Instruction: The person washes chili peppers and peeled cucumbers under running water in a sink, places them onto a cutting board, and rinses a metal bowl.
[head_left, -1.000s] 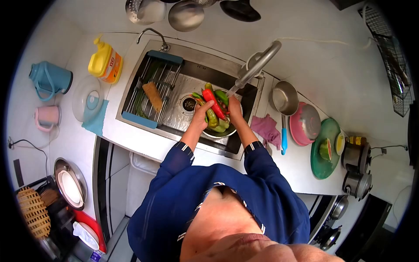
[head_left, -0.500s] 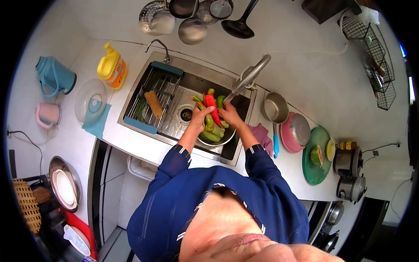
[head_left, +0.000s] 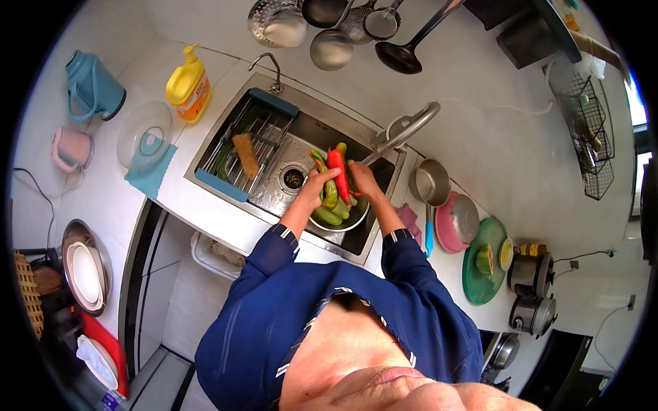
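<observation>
Red and green peppers gathered in two bare hands over a bowl in the sink
Left hand (head_left: 317,188) closes round the bunch, thumb across the red pepper (head_left: 337,171); right hand (head_left: 364,181) curls against its other side, fingers partly hidden, its grip impossible to tell; green peppers (head_left: 330,194) sit just beside, above the bowl (head_left: 348,227) inside the steel sink (head_left: 282,152)

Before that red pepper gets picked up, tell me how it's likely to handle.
The red pepper will probably be slippery, since its skin looks smooth and glossy. It seems fairly stiff: its long body shows no sag where the left hand steadies it. Its rounded sides suggest it could roll if pushed on a flat surface.
</observation>
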Demonstrator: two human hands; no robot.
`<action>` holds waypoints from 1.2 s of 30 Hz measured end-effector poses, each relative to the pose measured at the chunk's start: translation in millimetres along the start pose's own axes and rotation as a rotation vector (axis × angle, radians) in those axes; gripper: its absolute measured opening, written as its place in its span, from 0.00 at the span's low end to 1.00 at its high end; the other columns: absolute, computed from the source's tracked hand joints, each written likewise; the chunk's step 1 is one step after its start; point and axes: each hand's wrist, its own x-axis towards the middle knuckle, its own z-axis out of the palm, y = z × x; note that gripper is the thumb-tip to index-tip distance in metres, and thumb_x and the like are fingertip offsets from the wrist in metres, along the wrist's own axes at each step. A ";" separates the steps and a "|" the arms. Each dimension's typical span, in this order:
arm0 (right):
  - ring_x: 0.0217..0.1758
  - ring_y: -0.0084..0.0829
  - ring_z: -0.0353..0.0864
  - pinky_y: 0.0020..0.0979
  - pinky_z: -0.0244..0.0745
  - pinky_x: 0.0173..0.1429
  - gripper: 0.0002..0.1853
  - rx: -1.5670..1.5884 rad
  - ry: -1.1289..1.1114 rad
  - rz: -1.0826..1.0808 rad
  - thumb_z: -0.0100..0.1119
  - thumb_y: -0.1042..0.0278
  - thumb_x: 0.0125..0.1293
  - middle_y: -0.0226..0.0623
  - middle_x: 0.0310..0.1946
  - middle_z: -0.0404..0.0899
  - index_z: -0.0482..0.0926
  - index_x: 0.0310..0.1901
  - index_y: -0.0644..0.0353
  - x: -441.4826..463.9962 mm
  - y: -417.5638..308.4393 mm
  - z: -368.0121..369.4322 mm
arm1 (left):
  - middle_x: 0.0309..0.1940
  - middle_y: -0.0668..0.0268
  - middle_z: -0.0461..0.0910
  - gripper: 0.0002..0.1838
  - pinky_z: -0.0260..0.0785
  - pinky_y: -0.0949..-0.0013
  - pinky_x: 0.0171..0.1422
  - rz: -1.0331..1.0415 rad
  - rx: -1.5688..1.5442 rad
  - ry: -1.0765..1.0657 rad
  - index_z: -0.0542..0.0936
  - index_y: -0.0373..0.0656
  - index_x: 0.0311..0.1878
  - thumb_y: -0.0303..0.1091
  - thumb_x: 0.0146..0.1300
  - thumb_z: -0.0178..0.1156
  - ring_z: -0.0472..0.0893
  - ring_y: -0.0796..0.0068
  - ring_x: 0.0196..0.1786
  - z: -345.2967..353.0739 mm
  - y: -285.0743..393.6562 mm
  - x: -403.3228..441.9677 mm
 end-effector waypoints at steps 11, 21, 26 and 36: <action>0.35 0.23 0.71 0.23 0.64 0.39 0.13 0.051 0.095 -0.145 0.54 0.66 0.58 0.32 0.31 0.73 0.73 0.41 0.64 -5.8 -15.2 -25.2 | 0.42 0.63 0.75 0.22 0.73 0.67 0.49 -0.017 -0.025 -0.035 0.68 0.39 0.52 0.30 0.55 0.63 0.78 0.71 0.44 14.9 -2.1 7.1; 0.58 0.36 0.69 0.29 0.61 0.60 0.23 -0.036 0.169 -0.218 0.41 0.59 0.69 0.47 0.53 0.71 0.65 0.59 0.65 -31.1 -39.0 -9.2 | 0.44 0.64 0.75 0.24 0.71 0.68 0.51 0.069 0.084 -0.063 0.67 0.40 0.53 0.27 0.53 0.62 0.77 0.73 0.46 32.1 -1.5 19.7; 0.63 0.40 0.65 0.31 0.59 0.63 0.27 0.069 0.085 -0.179 0.35 0.53 0.71 0.53 0.59 0.66 0.60 0.62 0.68 -52.0 -59.6 -6.6 | 0.47 0.64 0.73 0.31 0.69 0.68 0.53 0.062 0.197 -0.167 0.64 0.42 0.57 0.28 0.50 0.66 0.75 0.72 0.49 30.0 -1.0 22.6; 0.63 0.34 0.64 0.32 0.56 0.66 0.30 0.687 -0.049 0.142 0.43 0.55 0.69 0.45 0.62 0.63 0.56 0.65 0.68 -51.0 -41.2 -16.9 | 0.40 0.61 0.75 0.22 0.77 0.64 0.36 -0.024 -0.029 0.034 0.69 0.41 0.52 0.29 0.53 0.62 0.79 0.69 0.38 -3.2 -11.6 11.0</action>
